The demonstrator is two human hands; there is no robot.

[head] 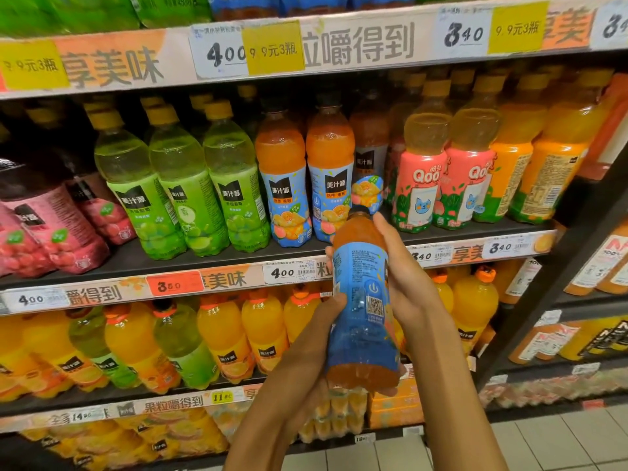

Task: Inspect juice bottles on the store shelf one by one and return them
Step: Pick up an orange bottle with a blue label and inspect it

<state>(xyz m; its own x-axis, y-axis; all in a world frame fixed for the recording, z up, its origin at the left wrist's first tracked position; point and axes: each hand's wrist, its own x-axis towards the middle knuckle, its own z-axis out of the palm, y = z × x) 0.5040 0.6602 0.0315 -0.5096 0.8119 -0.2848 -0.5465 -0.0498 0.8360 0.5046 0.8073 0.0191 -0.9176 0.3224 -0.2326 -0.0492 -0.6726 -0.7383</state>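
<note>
Head view: orange-juice plastic bottle with blue label (362,300), below the middle shelf (238,263), is clasped by left hand (316,338) and right hand (404,277); the base seems barely supported, so a slip is possible.

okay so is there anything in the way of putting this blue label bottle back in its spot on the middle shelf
Nothing visible blocks it. The blue-label bottle, held by the left hand and right hand, sits just below a front-row gap right of two matching bottles. One more bottle stands further back.

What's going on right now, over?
Left hand and right hand both grip the blue-labelled orange juice bottle, back label up. Off the shelf. Nothing in the way.
</note>
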